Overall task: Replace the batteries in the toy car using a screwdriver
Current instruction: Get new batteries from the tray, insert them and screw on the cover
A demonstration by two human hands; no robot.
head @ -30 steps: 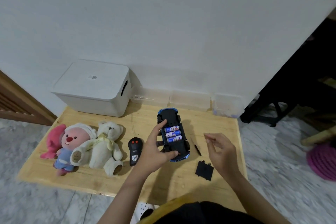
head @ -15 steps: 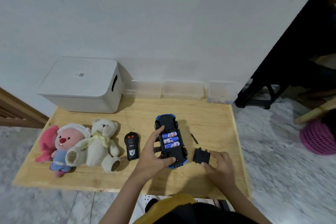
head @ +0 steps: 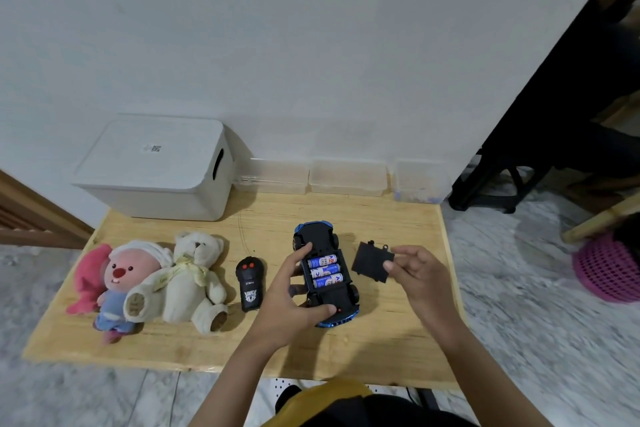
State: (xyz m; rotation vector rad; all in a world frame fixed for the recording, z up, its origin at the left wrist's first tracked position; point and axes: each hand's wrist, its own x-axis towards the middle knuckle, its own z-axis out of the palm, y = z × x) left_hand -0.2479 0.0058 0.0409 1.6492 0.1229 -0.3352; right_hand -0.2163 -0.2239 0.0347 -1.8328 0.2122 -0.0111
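Observation:
A blue toy car [head: 325, 295] lies upside down on the wooden table [head: 398, 350], its black underside up. Its battery bay is open and holds three blue-and-white batteries [head: 325, 271]. My left hand [head: 292, 302] grips the car, with the thumb at its near end and a finger along its left side. My right hand [head: 417, 276] holds the black battery cover [head: 370, 262] by its right edge, lifted just to the right of the car. The screwdriver is not visible; the cover and hand hide that spot.
A black remote control [head: 250, 283] lies left of the car. Two plush toys, a cream bear [head: 194, 282] and a pink one [head: 116, 282], lie at the left. A white lidded box [head: 156, 170] and clear containers [head: 346, 177] stand along the wall.
My right hand reached down to the battery cover on the table, took hold of it and lifted it up beside the car. My left hand kept its grip on the car.

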